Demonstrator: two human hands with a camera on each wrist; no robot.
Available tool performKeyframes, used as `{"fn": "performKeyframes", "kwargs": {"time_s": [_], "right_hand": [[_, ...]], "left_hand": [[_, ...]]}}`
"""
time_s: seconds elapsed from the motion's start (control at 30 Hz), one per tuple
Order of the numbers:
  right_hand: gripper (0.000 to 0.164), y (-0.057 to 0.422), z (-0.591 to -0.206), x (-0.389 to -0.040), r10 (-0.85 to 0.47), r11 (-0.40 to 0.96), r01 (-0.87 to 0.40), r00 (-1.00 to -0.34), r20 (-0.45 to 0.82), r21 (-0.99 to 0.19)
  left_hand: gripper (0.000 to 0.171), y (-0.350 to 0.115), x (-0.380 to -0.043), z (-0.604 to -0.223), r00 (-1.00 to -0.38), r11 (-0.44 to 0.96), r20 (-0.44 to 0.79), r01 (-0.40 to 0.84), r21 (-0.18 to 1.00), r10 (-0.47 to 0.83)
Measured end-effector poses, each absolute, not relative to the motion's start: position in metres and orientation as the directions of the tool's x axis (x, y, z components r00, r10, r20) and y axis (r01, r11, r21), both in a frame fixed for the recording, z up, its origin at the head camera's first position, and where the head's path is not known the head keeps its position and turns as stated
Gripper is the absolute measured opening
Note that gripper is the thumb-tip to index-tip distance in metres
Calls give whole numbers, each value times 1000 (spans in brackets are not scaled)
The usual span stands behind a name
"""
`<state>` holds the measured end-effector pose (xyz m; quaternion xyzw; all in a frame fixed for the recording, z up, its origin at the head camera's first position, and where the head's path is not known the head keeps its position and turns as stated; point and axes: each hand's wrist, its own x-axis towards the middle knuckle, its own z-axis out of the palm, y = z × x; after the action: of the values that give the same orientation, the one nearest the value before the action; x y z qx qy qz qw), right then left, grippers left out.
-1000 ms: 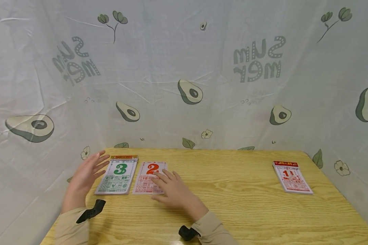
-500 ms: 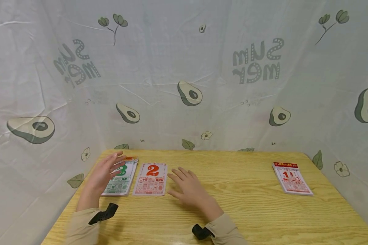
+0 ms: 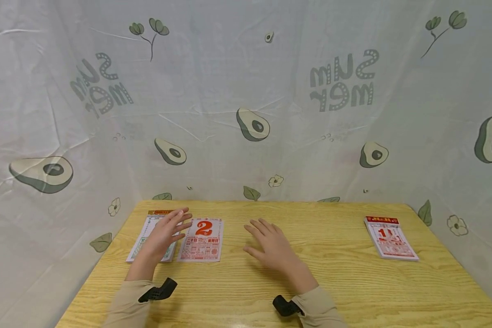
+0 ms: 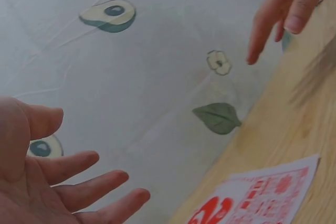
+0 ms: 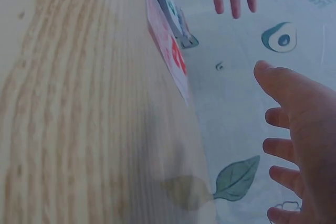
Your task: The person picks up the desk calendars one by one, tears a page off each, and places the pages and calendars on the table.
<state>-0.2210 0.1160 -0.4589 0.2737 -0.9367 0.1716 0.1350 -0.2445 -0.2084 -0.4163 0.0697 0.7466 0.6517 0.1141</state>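
Observation:
In the head view my left hand (image 3: pixel 161 238) hovers over a tear-off calendar pad (image 3: pixel 144 237) on the left, hiding its green number and right part. Its fingers are spread and hold nothing. Beside the pad lies a loose calendar page (image 3: pixel 201 241) with a large red 2, flat on the table; the left fingertips overlap its upper left edge in this view. My right hand (image 3: pixel 274 246) hangs to the right of that page, apart from it, with fingers extended and nothing in them. The left wrist view shows the page (image 4: pixel 278 190) below the spread left fingers.
A second calendar pad (image 3: pixel 391 238) with a red top band lies at the right of the wooden table (image 3: pixel 311 273). White curtains (image 3: pixel 213 82) with avocado prints stand behind and at both sides of the table.
My left hand has moved right, from beside the left calendar pad to over it. My right hand has moved right, off the loose page. The pads and page stay in place.

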Motion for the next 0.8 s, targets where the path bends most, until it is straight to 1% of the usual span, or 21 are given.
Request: {"fn": "performKeyframes", "kwargs": {"time_s": [0.2, 0.43, 0.57, 0.67, 0.8], "right_hand": [[62, 134, -453, -219, -416, 813, -517, -837, 354, -268], [61, 157, -448, -218, -357, 841, -466, -860, 364, -274], [61, 170, -447, -217, -323, 850, -445, -862, 391, -280], [61, 179, -446, -216, -300, 856, -430, -865, 402, -287], [62, 190, -446, -214, -266, 862, -398, -883, 388, -314]], "left_hand": [[58, -188, -243, -424, -969, 109, -92, -69, 992, 229], [50, -164, -242, -434, -984, 19, -65, -63, 998, 164], [52, -150, -242, -438, -986, -11, -29, -31, 999, 167], [56, -140, -239, -441, -981, -16, -9, -13, 1000, 196], [58, -127, -234, -446, -973, -24, -15, -21, 999, 229]]}}
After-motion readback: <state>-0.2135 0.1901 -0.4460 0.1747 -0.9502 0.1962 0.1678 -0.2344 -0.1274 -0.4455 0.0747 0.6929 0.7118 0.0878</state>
